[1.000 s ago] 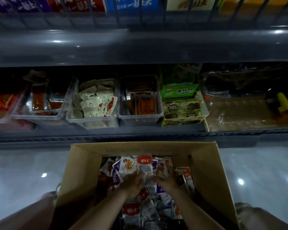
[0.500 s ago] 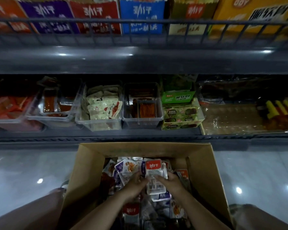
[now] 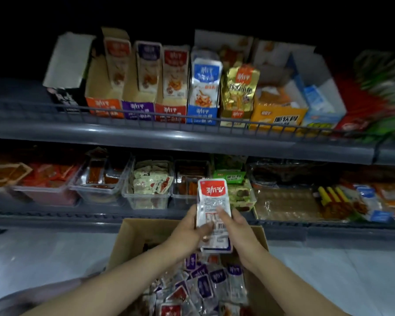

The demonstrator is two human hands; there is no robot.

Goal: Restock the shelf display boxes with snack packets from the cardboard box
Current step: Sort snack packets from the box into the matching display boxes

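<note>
Packets (image 3: 211,197), red label, several stacked face to face (count unclear), were held upright above the box (image 3: 132,238), in front of the lower shelf (image 3: 55,215). Left hand (image 3: 187,231) pinched the stack from the left, thumb across the front, fingers behind. Right hand (image 3: 240,231) pinched it from the right, thumb on the printed face. Both gripped the lower half only; the top half stood free.

Likely risks:
- Stack could fan or slip. The packets looked glossy and were clamped only at the bottom, so inner ones could slide out on the lift. Most would drop back into the box, some onto the floor (image 3: 32,258).
- Wrong slot. Red display box (image 3: 170,112) sat between the purple one (image 3: 138,109) and the blue one (image 3: 202,116), with an orange one (image 3: 104,107) further left. Orange and red looked close in that dim light, so a mix-up seemed possible.
- Rail (image 3: 269,126) ran across the front of the upper shelf. A low approach could catch the stack's bottom edge on it and strip packets off.
- One packet (image 3: 175,71) stood at the back of the red display box. Pushing the stack in hard could knock it flat or crumple it.
- Handover. Both hands were sharing the load, so letting go with one to reach up could leave a weak one-sided pinch.
</note>
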